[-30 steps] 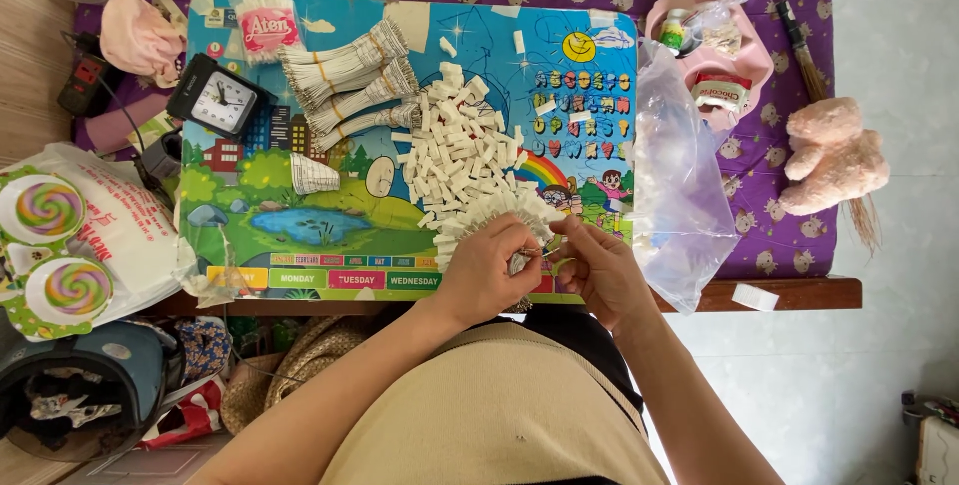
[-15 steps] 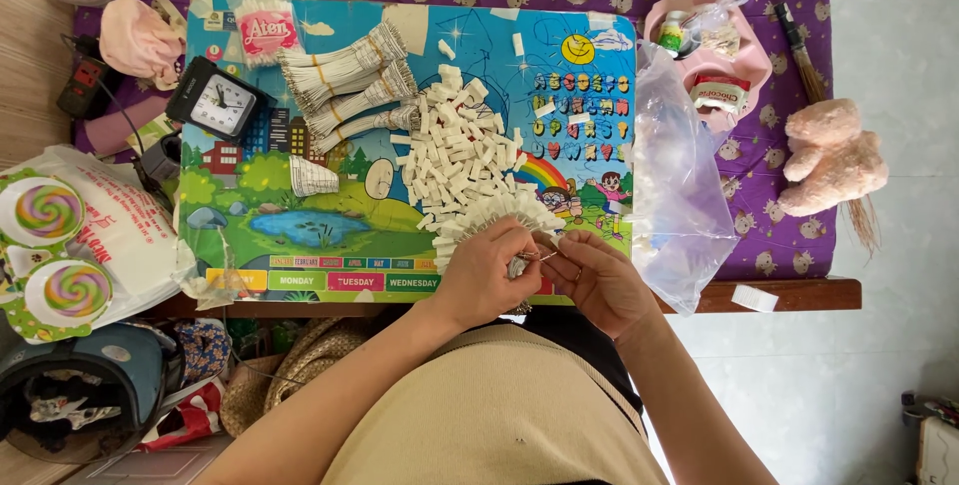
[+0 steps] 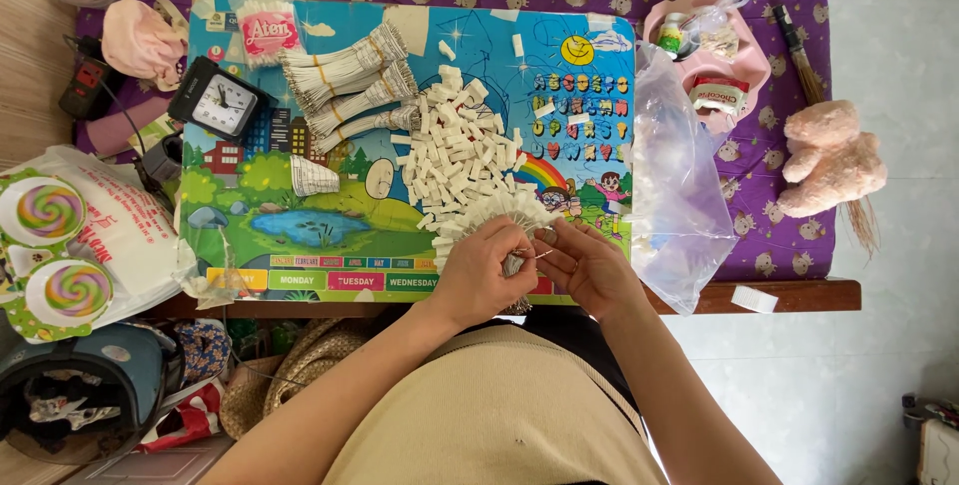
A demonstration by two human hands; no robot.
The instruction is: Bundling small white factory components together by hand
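Note:
My left hand [image 3: 479, 270] and my right hand [image 3: 589, 265] meet at the near edge of a colourful cartoon play mat [image 3: 330, 215]. Between the fingers of both hands I hold a fanned bunch of small white tags on thin strings [image 3: 514, 215]. A loose pile of the same white tags [image 3: 455, 155] lies on the mat just beyond my hands. Tied bundles of strung tags [image 3: 345, 80] lie further back to the left.
A black alarm clock [image 3: 222, 103] stands at the mat's left. A clear plastic bag [image 3: 679, 185] lies at the right, with a pink tray of small items [image 3: 714, 65] behind it. A pink plush toy [image 3: 829, 155] rests at the far right. Bags and clutter sit at left.
Both hands stay at the mat's near edge. The fingers have shifted slightly on the bunch of tags; nothing else has moved.

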